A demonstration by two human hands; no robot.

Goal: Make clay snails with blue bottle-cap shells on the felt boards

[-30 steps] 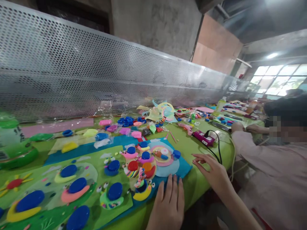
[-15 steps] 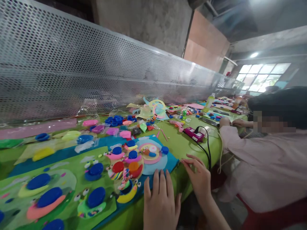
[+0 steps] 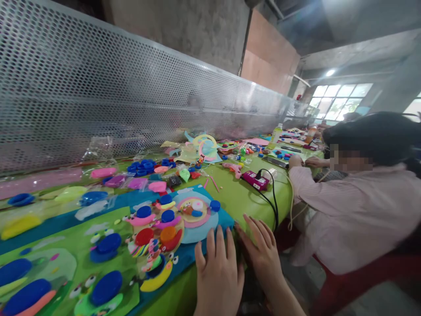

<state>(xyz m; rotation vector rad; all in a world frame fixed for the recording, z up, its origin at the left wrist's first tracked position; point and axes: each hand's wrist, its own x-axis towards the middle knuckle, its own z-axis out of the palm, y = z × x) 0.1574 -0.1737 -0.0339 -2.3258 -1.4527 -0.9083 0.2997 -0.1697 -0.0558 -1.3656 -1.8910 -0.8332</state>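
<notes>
My left hand (image 3: pixel 218 270) lies palm down with its fingers stretched over the near right edge of a blue sheet (image 3: pixel 224 216). Beside it, my right hand (image 3: pixel 263 248) has its fingers extended and apart, the tips by the sheet's right corner; its thumb is partly hidden. On the sheet sit pale blue and pink discs (image 3: pixel 195 230) with small clay shapes, and a cluster of clay snails with bottle-cap shells, such as a yellow snail (image 3: pixel 158 277). A green panel (image 3: pixel 126 267) with more blue caps (image 3: pixel 107 287) covers the left part.
Behind lie bagged coloured clay (image 3: pixel 115 181), blue rings (image 3: pixel 143 166) and paper scraps (image 3: pixel 204 147). A pink glue gun (image 3: pixel 233 169) and a purple power strip (image 3: pixel 255 180) with black cables stand at right. A perforated metal screen (image 3: pixel 131 96) borders the table; another person (image 3: pixel 355 210) sits at right.
The view has turned a little to the right, so the table things sit further left. My right hand's fingers have straightened and come nearer my left hand, which stays on the sheet's edge.
</notes>
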